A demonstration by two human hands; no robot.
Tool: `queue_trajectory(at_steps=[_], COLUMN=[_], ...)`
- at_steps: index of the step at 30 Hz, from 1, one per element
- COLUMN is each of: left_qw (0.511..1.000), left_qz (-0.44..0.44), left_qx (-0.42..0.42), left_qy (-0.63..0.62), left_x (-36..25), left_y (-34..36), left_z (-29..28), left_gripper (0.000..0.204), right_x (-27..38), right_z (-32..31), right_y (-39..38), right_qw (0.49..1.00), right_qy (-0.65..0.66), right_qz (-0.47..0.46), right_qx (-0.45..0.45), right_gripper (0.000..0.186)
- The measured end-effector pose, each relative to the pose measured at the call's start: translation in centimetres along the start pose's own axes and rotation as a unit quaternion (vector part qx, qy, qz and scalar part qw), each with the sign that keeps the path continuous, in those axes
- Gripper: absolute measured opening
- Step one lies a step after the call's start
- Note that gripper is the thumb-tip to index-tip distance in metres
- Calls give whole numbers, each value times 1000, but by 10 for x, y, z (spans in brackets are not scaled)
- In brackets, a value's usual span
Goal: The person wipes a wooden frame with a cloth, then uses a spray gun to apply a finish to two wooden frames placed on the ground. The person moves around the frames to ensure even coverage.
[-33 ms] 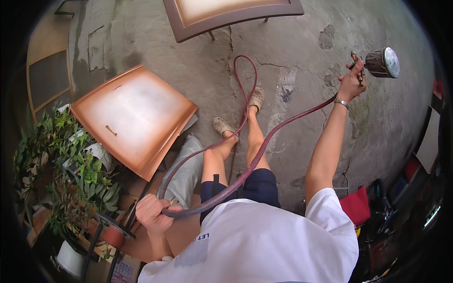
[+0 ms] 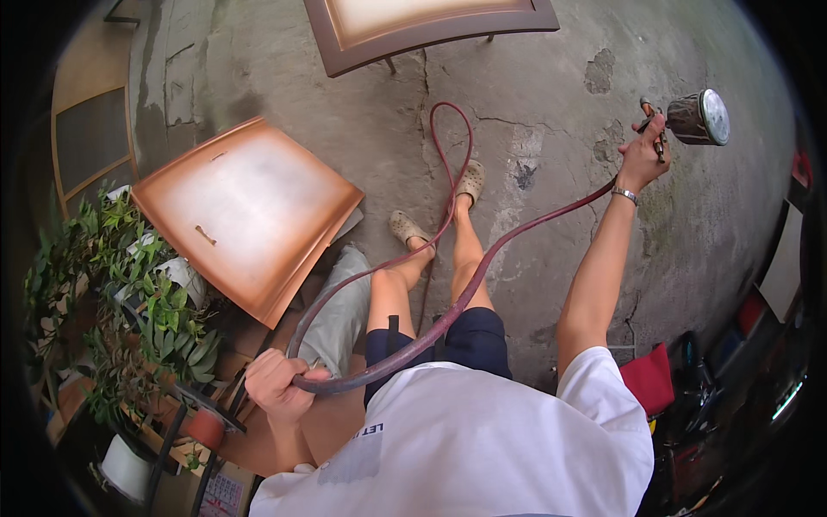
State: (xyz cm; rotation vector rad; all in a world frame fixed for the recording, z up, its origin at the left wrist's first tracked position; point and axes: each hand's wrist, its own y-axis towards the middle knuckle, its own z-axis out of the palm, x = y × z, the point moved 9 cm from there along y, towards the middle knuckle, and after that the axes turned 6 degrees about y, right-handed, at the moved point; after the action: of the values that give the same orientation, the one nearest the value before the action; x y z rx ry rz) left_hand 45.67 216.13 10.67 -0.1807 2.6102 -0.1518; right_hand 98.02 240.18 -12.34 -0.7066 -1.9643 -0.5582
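Observation:
My right hand (image 2: 643, 162) reaches out at the far right, closed round the handle of a spray gun (image 2: 661, 138). A round paint-smeared metal cup (image 2: 699, 117) sits on the gun's right side. From beside my right wrist a dark red hose (image 2: 482, 280) sags across in front of my body to my left hand (image 2: 280, 384), whose fingers are wrapped round it. Beyond that hand the hose runs up to a loop on the floor. To the left lies a tilted panel (image 2: 250, 207), whitish in the middle and shading to orange-brown at its edges, with a small handle-like piece on it.
Another panel with a dark brown border (image 2: 422, 47) stands on short legs at the top. Leafy potted plants (image 2: 164, 327) crowd the left side. Cracked concrete floor (image 2: 551, 103) lies under my clogs. A red bag (image 2: 648, 379) and dark clutter are at the lower right.
The view has shifted very slightly, and my left hand is a touch further left. Both hands keep their grips on the hose and the spray gun.

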Motion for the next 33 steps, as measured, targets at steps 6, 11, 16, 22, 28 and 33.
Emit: queue_trajectory(at_steps=[6,11,16,22,28,33], left_qw=[995,987,983,972,977,982], left_qz=[-31,-60,-43,-71,-41,4], left_qx=[-96,-148,-175,-216,-189,-182], left_qy=[8,-19,-28,-66,-87,-50], left_x=[29,77,114,152,165,174], left_y=[18,17,26,65,154,246], left_z=[-46,-88,-130,-199,-237,-264], left_gripper=[57,56,51,42,35,28], right_x=[36,112,185,289,342,360], right_z=[56,135,182,154,103,81], right_y=[-111,-248,-323,-282,-206,-176], right_qw=[987,962,926,933,962,989], right_qy=[45,43,77,100,91,79], right_qz=[53,-57,-50,-56,-30,-19], right_qx=[147,265,366,342,257,120], right_gripper=[45,40,37,38,48,50])
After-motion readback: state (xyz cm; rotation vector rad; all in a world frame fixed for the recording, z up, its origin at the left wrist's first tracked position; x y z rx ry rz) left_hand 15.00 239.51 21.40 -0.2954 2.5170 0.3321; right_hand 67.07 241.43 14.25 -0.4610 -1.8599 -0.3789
